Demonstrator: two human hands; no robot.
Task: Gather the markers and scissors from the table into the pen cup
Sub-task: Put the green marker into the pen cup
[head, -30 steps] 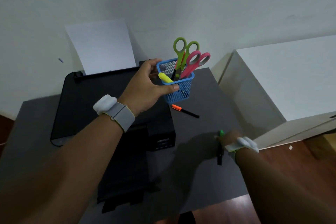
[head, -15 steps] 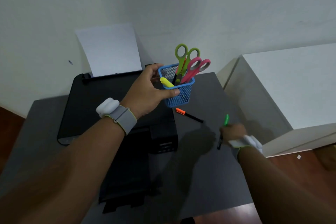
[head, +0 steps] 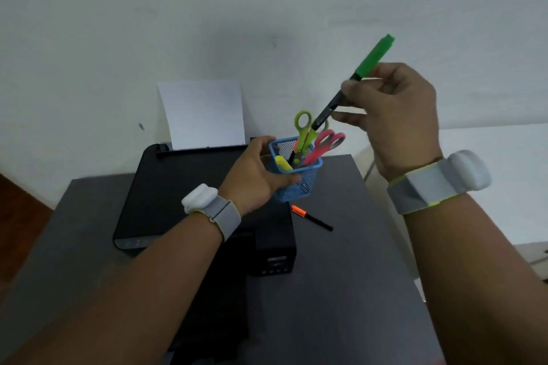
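Two pairs of scissors [head: 314,139] and a yellow highlighter [head: 283,163] crowd the blue pen cup [head: 296,175], gripped by the left hand [head: 255,175] beside the printer [head: 184,187]. One orange marker [head: 311,218] lies on the table [head: 355,290]. Raised above the cup, the right hand [head: 397,115] pinches the green marker [head: 355,80], tilted, dark end down.

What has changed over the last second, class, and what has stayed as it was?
The right hand has lifted the green-capped marker off the table and brought it up above the blue pen cup, black end pointing down at it. The left hand still grips the cup with both scissors inside, and the orange-capped marker still lies on the table.
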